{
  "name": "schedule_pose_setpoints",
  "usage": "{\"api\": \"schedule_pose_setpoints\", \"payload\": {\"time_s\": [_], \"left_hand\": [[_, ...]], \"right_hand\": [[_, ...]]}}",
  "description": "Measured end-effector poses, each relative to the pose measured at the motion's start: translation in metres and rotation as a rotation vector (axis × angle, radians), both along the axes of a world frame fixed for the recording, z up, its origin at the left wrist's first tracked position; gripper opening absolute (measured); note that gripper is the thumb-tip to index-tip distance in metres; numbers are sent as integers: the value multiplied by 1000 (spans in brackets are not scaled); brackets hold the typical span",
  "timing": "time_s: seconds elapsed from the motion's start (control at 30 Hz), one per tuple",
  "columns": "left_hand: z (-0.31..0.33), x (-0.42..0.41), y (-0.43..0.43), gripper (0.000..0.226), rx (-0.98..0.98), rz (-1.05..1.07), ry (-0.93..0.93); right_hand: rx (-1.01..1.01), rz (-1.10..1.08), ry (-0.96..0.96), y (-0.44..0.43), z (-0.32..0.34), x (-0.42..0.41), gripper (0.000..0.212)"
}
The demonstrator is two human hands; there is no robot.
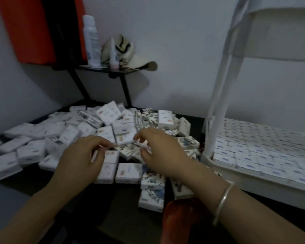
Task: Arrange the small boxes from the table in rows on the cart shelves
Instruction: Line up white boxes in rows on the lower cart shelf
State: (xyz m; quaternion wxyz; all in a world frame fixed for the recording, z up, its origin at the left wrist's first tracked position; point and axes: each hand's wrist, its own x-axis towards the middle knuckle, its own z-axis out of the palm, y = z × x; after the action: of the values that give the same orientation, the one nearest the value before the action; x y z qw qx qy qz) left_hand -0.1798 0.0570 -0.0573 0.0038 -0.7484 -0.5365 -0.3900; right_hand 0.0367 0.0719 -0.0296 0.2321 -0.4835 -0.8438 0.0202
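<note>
Two hands meet over the heap of small boxes (30, 152) spread across the dark surface (123, 205). The left hand (81, 155) and right hand (158, 152) each appear to pinch an edge of one white box (126, 139). The cart shelf (253, 184) at the right edge already holds rows. Best to square the box's face before carrying it.

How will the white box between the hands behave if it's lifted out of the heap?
The white box looks like flat-sided card, so it is probably stiff and light; the left hand and right hand seem to pinch it with fingertips alone. It won't roll, but the loose heap around it may slide.
</note>
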Motion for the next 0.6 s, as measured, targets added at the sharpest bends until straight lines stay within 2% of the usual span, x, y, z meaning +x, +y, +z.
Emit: {"api": "schedule_pose_setpoints", "payload": {"time_s": [0.07, 0.2, 0.27, 0.33, 0.47, 0.6], "left_hand": [[-1, -8, 15, 21, 45, 56, 62], [1, -14, 33, 15, 53, 74, 214], [1, -13, 40, 27, 20, 90, 281], [4, -9, 46, 40, 3, 96, 331], [13, -4, 58, 59, -69, 112, 355], [17, -2, 72, 73, -102, 145, 497]], "right_hand": [[83, -9, -17, 20, 1, -19, 47], [88, -79, -264, 57, 3, -50, 73], [99, -132, -361, 69, 2, -59, 71], [153, -148, -387, 78, -1, -62, 58], [129, -130, -151, 83, -4, -53, 42], [64, -108, 150, 66, 6, -35, 53]]}}
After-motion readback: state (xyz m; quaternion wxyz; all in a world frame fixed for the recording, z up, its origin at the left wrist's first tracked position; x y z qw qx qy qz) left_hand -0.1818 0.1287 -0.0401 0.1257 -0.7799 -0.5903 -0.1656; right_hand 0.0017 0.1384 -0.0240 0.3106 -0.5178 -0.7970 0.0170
